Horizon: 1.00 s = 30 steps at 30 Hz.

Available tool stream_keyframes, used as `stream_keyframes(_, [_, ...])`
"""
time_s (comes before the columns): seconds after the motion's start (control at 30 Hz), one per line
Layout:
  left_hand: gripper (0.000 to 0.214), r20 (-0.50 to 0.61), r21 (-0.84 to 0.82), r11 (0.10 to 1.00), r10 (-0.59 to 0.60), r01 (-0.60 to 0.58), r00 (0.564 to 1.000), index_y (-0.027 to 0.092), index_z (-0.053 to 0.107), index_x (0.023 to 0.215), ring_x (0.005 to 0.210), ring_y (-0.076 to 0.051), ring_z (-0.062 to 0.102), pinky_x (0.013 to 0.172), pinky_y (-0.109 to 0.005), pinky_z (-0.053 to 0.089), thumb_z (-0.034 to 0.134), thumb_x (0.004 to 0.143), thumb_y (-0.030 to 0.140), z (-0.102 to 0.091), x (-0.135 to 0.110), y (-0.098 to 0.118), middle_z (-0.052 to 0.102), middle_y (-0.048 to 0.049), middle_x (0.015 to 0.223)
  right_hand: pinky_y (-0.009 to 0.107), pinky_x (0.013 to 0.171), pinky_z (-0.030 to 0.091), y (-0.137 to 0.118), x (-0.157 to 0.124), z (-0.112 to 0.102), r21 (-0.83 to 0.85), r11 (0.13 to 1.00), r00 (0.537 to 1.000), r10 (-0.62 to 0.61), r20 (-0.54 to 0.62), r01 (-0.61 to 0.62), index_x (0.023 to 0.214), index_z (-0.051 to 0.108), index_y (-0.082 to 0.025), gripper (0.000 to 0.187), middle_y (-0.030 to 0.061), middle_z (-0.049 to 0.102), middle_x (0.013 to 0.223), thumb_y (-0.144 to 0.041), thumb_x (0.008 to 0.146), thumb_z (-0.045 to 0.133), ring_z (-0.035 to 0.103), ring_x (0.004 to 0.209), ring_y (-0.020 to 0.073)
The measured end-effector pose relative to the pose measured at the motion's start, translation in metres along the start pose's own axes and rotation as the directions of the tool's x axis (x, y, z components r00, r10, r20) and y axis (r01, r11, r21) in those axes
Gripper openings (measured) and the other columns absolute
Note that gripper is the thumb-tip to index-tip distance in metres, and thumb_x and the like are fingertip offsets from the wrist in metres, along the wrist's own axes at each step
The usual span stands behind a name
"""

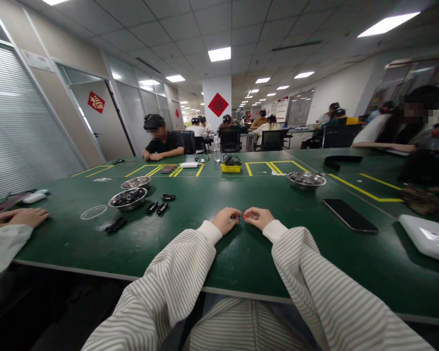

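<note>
The fingers of your left hand (225,221) are curled inward and closed on a small dark piece with a shiny edge (235,219), which shows at the fingertips; its exact shape is too small to tell. Your right hand (259,218) faces it, thumb and forefinger pinched on a small orange-red bit (245,216), mostly hidden by the fingertips. Your two hands are near each other but apart, just over the glossy dark-green tabletop (190,243), straight in front of you, with your striped grey-and-white sleeves (179,263) reaching in from the near edge.

To the left of your hands lie three slim black plastic parts (162,208), close together. Just beyond them stands a round shiny steel bowl (128,207) filled with dark parts, with a second steel bowl (136,187) right behind it. Nearer the left, a round clear plastic container (94,212) sits near a single black part (115,225).

On your right, a third steel bowl (306,187) holds more dark pieces; closer to you are a black flat smartphone (347,213) and a white rounded box (426,234). Farther across, a yellow plastic tray (231,168) carries coiled black cable (231,159), beside a clear plastic bottle (217,150). At your left, a co-worker's hands (31,217) rest on the tabletop.
</note>
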<state>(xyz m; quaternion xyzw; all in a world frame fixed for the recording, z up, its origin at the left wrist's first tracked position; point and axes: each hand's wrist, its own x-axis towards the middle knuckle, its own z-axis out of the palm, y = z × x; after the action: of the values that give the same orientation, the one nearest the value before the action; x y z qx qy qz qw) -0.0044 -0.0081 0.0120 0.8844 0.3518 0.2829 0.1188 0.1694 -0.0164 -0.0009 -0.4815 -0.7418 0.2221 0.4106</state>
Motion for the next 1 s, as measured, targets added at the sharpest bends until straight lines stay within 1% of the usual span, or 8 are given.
stream_keyframes(0.17, [0.025, -0.030, -0.016, 0.999, 0.034, -0.034, 0.999, 0.018, 0.051, 0.091, 0.072, -0.009, 0.049, 0.067, -0.021, 0.040, 0.052, 0.066, 0.017, -0.0049, -0.0002, 0.0027, 0.056, 0.0010, 0.077, 0.025, 0.060, 0.048, -0.0068, -0.0014, 0.0005, 0.095, 0.995, 1.000, 0.004, 0.000, -0.004, 0.071, 0.061, -0.013, 0.020, 0.0050, 0.063, 0.067, -0.026, 0.056, 0.058, 0.058, 0.059, 0.0129])
stream_keyframes(0.37, [0.022, -0.041, 0.035, 0.998, 0.059, -0.057, 0.997, 0.018, 0.051, 0.090, 0.072, -0.010, 0.048, 0.067, -0.022, 0.039, 0.051, 0.068, 0.022, -0.0077, -0.0008, 0.0043, 0.055, 0.0006, 0.076, 0.028, 0.066, 0.048, -0.0101, -0.0018, 0.0009, 0.157, 0.988, 0.999, 0.021, -0.026, -0.017, 0.070, 0.063, -0.014, 0.023, 0.0050, 0.064, 0.069, -0.031, 0.056, 0.059, 0.059, 0.064, 0.0154])
stream_keyframes(0.53, [0.020, -0.049, 0.077, 0.991, 0.112, -0.108, 0.993, 0.018, 0.051, 0.089, 0.075, -0.011, 0.046, 0.070, -0.023, 0.038, 0.049, 0.070, 0.023, -0.0088, -0.0020, 0.0042, 0.054, -0.0002, 0.078, 0.028, 0.066, 0.048, -0.0070, -0.0009, 0.0016, 0.222, 0.972, 0.997, 0.074, -0.001, -0.072, 0.071, 0.063, -0.013, 0.024, 0.0060, 0.064, 0.070, -0.030, 0.054, 0.060, 0.059, 0.065, 0.0158])
stream_keyframes(0.67, [0.019, -0.042, 0.097, 0.984, 0.156, -0.151, 0.987, 0.018, 0.051, 0.089, 0.075, -0.011, 0.046, 0.071, -0.023, 0.037, 0.048, 0.071, 0.023, -0.0087, -0.0027, 0.0050, 0.053, -0.0004, 0.079, 0.028, 0.065, 0.048, -0.0073, -0.0010, 0.0016, 0.255, 0.963, 0.996, 0.089, 0.010, -0.089, 0.070, 0.063, -0.012, 0.024, 0.0059, 0.064, 0.069, -0.029, 0.053, 0.061, 0.059, 0.064, 0.0156])
stream_keyframes(0.83, [0.019, -0.045, 0.114, 0.979, 0.177, -0.171, 0.983, 0.018, 0.050, 0.090, 0.076, -0.011, 0.045, 0.071, -0.023, 0.037, 0.046, 0.072, 0.024, -0.0096, -0.0036, 0.0068, 0.054, -0.0004, 0.080, 0.029, 0.068, 0.047, -0.0100, -0.0018, 0.0012, 0.257, 0.963, 0.997, 0.077, 0.004, -0.075, 0.067, 0.063, -0.013, 0.023, 0.0051, 0.064, 0.068, -0.030, 0.052, 0.061, 0.059, 0.066, 0.0159])
stream_keyframes(1.0, [0.020, -0.034, 0.138, 0.973, 0.192, -0.185, 0.981, 0.019, 0.051, 0.090, 0.077, -0.012, 0.045, 0.072, -0.024, 0.037, 0.043, 0.074, 0.026, -0.0104, -0.0040, 0.0068, 0.053, -0.0015, 0.080, 0.026, 0.058, 0.049, -0.0100, -0.0017, 0.0010, 0.242, 0.965, 0.995, 0.099, 0.012, -0.099, 0.065, 0.062, -0.013, 0.023, 0.0043, 0.063, 0.062, -0.031, 0.053, 0.060, 0.058, 0.056, 0.0141])
